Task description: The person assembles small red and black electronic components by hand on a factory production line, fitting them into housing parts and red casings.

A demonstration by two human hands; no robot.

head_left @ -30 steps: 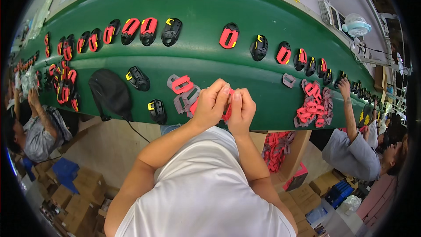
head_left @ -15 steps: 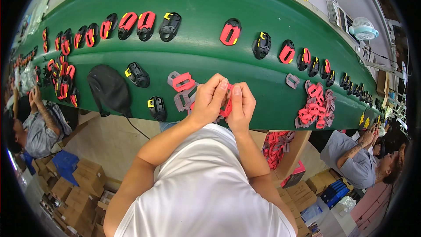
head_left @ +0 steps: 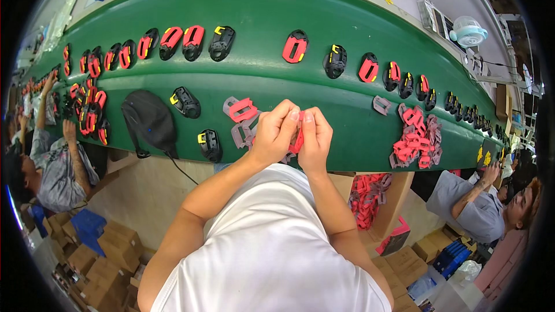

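Note:
Close to the near edge of the green surface, my left hand (head_left: pixel 275 133) and my right hand (head_left: pixel 314 141) are closed on one red plastic frame (head_left: pixel 299 138), pinched between thumbs and fingers. My hands cover most of it. Just left of them lie a red frame with a grey one (head_left: pixel 241 110) and another grey frame (head_left: pixel 241 134). Farther left, two black shells with yellow clips rest apart: one upper (head_left: pixel 185 101), one lower (head_left: pixel 209 144). To the right is a heap of red and grey frames (head_left: pixel 413 138), with a single grey frame (head_left: pixel 381 104) beside it.
Black-and-red assembled shells (head_left: pixel 295 46) stand in a row along the green belt (head_left: pixel 254 11). A black pouch (head_left: pixel 148 121) with a cord lies left. An open carton of red parts (head_left: pixel 367 196) sits below the right edge. Co-workers sit at left (head_left: pixel 58 173) and right (head_left: pixel 468 208).
My hands have drawn slightly closer together around the red frame. The left co-worker's arm now stretches over the belt. The whole view has shifted a little.

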